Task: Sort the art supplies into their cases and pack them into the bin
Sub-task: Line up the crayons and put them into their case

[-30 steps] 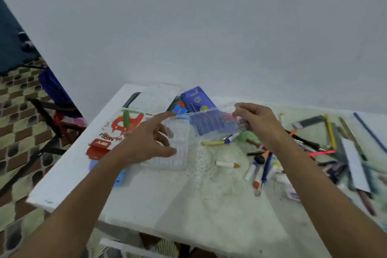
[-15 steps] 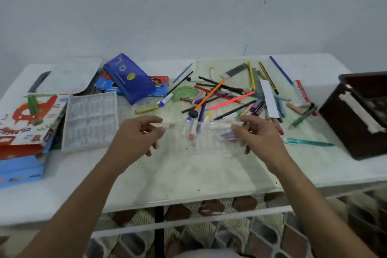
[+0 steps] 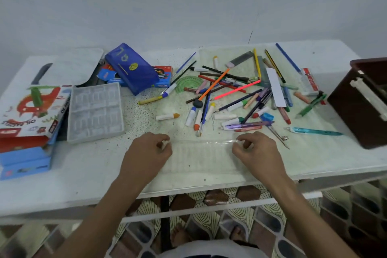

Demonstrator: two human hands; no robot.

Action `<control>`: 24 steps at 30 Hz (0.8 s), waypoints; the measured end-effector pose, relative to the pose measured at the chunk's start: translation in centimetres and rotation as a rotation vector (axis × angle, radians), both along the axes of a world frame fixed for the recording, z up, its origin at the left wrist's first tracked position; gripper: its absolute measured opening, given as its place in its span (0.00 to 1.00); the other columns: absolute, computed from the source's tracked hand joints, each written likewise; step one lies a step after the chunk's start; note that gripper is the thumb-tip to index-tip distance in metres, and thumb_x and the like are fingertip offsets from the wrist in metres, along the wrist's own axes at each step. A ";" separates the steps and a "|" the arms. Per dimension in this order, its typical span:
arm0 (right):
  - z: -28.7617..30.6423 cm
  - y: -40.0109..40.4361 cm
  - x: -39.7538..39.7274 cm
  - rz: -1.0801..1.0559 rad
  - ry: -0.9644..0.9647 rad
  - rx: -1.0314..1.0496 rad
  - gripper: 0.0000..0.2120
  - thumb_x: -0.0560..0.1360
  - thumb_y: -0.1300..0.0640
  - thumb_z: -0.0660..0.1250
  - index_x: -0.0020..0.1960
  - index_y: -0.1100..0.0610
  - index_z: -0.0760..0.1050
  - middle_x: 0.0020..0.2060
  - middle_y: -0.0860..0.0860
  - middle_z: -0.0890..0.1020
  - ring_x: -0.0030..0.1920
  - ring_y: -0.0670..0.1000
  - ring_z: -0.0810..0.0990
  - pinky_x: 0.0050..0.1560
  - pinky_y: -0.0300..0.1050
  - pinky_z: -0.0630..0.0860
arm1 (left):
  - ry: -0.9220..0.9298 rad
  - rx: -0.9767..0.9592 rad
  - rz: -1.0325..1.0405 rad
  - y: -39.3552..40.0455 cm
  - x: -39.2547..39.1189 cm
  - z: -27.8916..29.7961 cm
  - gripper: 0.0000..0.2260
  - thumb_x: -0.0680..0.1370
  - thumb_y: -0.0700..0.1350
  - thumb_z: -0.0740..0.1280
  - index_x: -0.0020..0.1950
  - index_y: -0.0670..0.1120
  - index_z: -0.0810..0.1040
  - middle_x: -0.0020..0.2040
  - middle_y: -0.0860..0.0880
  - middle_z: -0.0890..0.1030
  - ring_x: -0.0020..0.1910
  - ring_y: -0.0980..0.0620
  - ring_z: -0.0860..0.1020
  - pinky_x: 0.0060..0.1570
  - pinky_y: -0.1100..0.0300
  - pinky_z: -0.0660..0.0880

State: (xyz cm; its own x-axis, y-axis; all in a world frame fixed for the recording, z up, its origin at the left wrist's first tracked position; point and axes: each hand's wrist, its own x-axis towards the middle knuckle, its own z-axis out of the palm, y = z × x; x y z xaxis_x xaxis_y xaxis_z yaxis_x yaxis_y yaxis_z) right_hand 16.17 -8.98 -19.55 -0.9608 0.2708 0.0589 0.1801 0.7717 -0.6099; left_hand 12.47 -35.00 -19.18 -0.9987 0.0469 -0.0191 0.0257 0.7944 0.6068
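Head view: my left hand (image 3: pixel 146 153) and right hand (image 3: pixel 257 151) pinch the clear ridged tray (image 3: pixel 202 157) ends; I should set it flat.

Two bare arms and two bare feet

The left hand (image 3: pixel 146 153) and the right hand (image 3: pixel 256 151) wear no gloves, rings or watch, and both arms are bare with no sleeves showing. At the bottom edge sits a bit of light cloth, maybe a white shirt, with a dark strip under it. Two bare feet (image 3: pixel 180 234) show blurry below.
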 end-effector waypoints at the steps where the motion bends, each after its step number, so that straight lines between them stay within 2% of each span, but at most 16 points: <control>1: 0.0 -0.1 -0.2 0.014 0.002 0.029 0.11 0.72 0.52 0.70 0.52 0.54 0.82 0.40 0.47 0.78 0.40 0.48 0.76 0.41 0.43 0.73 | 0.011 -0.043 -0.011 -0.1 -0.2 -0.2 0.10 0.75 0.50 0.67 0.56 0.53 0.81 0.43 0.54 0.77 0.41 0.55 0.75 0.42 0.59 0.72; 9: 1.3 -1.0 -1.7 0.082 0.051 0.099 0.15 0.73 0.50 0.70 0.58 0.55 0.79 0.44 0.47 0.74 0.44 0.46 0.74 0.42 0.43 0.71 | -0.016 -0.057 -0.019 -1.2 -2.9 0.6 0.15 0.75 0.58 0.67 0.56 0.51 0.80 0.43 0.55 0.78 0.39 0.59 0.74 0.38 0.64 0.68; 14: 2.6 -4.5 -5.8 0.211 0.085 0.012 0.12 0.72 0.49 0.70 0.52 0.54 0.81 0.40 0.49 0.76 0.41 0.47 0.74 0.41 0.44 0.72 | 0.016 -0.141 -0.088 -1.5 -6.7 1.6 0.18 0.74 0.49 0.69 0.63 0.49 0.77 0.54 0.48 0.75 0.45 0.54 0.72 0.47 0.62 0.67; 17: 2.2 -7.1 -8.4 0.227 -0.018 0.051 0.15 0.71 0.44 0.70 0.45 0.56 0.81 0.38 0.51 0.78 0.39 0.50 0.75 0.35 0.43 0.68 | -0.057 -0.215 -0.181 -1.3 -8.3 1.5 0.20 0.74 0.47 0.69 0.66 0.49 0.74 0.59 0.47 0.72 0.50 0.51 0.73 0.50 0.62 0.66; 20: 1.2 -9.2 -9.7 0.168 -0.114 0.145 0.22 0.70 0.40 0.70 0.38 0.60 0.77 0.38 0.53 0.76 0.39 0.53 0.77 0.32 0.42 0.67 | -0.021 -0.252 -0.230 -1.4 -8.7 1.0 0.15 0.75 0.45 0.67 0.62 0.47 0.79 0.50 0.49 0.73 0.46 0.54 0.70 0.46 0.64 0.64; 24: 0.3 -10.3 -9.9 0.137 -0.145 0.238 0.19 0.71 0.44 0.69 0.45 0.61 0.76 0.53 0.54 0.74 0.51 0.56 0.76 0.42 0.46 0.71 | 0.014 -0.216 -0.184 -1.9 -8.0 0.7 0.11 0.75 0.44 0.67 0.56 0.46 0.82 0.45 0.48 0.79 0.43 0.52 0.75 0.45 0.60 0.71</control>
